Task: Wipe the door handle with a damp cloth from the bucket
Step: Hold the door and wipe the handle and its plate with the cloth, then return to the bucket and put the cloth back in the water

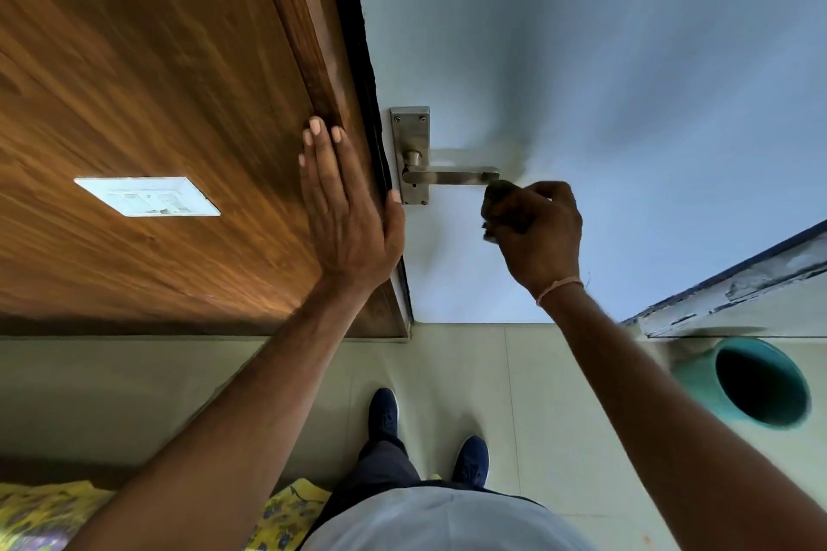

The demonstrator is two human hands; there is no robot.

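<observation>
A metal lever door handle (447,176) on a steel backplate (411,134) is fixed to the pale blue door (626,81). My right hand (539,233) is closed around a small dark cloth (496,204), which sits just below the free tip of the lever and touches it. My left hand (347,201) lies flat with fingers together against the brown wooden door frame (322,72), its thumb at the door's edge beside the backplate. A teal bucket (756,385) stands on the floor at the lower right.
A white switch plate (147,196) is set in the wooden wall panel to the left. My two blue shoes (384,412) stand on pale floor tiles below the handle. Yellow patterned fabric (49,514) lies at the bottom left. A worn painted ledge (734,286) runs above the bucket.
</observation>
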